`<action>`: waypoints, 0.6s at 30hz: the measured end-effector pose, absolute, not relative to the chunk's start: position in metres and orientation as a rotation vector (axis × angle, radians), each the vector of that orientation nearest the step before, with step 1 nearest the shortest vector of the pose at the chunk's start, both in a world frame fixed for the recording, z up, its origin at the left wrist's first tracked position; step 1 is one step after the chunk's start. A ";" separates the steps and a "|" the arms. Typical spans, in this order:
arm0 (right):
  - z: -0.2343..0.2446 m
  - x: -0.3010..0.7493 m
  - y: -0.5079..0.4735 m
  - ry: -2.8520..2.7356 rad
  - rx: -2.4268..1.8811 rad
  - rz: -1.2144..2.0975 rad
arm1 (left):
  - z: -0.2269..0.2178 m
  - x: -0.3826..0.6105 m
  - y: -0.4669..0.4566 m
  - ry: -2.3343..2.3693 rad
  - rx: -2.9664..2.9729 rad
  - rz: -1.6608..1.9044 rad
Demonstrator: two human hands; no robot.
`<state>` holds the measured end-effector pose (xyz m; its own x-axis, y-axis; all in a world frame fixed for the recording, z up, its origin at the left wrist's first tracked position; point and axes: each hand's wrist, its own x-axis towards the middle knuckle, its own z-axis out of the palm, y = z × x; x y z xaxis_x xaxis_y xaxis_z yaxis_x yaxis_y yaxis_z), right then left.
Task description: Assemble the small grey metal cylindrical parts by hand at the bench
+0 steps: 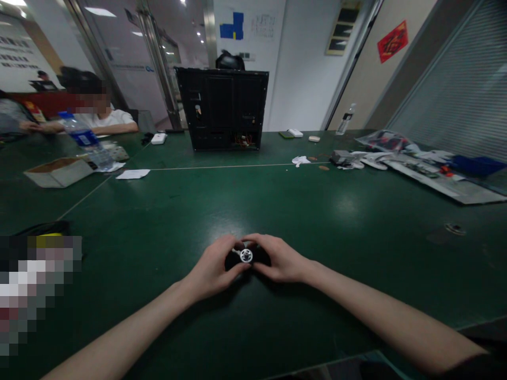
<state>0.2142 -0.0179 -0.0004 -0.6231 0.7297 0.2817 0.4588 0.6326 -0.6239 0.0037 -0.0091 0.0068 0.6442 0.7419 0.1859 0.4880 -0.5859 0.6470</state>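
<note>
Near the middle of the table's (190, 206) near side, the left hand (214, 266) and right hand (279, 258) were closed around a wheel (246, 256) with a white centre; a black cabinet (224, 108) stood by the far edge.

A person's bare left forearm (134, 327) and right forearm (380, 314) slant inward from either side, wrists low, bringing the left hand (214, 265) and right hand (282, 258) close together, palms facing, fingers (259, 238) bent and thumbs (236, 272) nearly tip to tip.
</note>
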 end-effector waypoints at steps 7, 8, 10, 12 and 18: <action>-0.004 0.214 -0.017 -2.320 -0.936 0.694 | 0.009 0.004 -0.009 0.938 2.322 0.610; -0.005 0.214 -0.017 -2.321 -0.939 0.692 | 0.009 0.004 -0.009 0.936 2.324 0.613; -0.005 0.215 -0.017 -2.329 -0.947 0.684 | 0.010 0.004 -0.010 0.931 2.327 0.616; -0.005 0.215 -0.017 -2.337 -0.948 0.673 | 0.012 0.004 -0.010 0.920 2.335 0.613; -0.007 0.215 -0.018 -2.341 -0.939 0.657 | 0.012 0.005 -0.009 0.888 2.356 0.602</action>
<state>0.2148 -0.0178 -0.0072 -0.6186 0.7306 0.2891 0.4733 0.6402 -0.6051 0.0045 -0.0091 0.0119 0.6819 0.7001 0.2117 0.4560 -0.6332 0.6254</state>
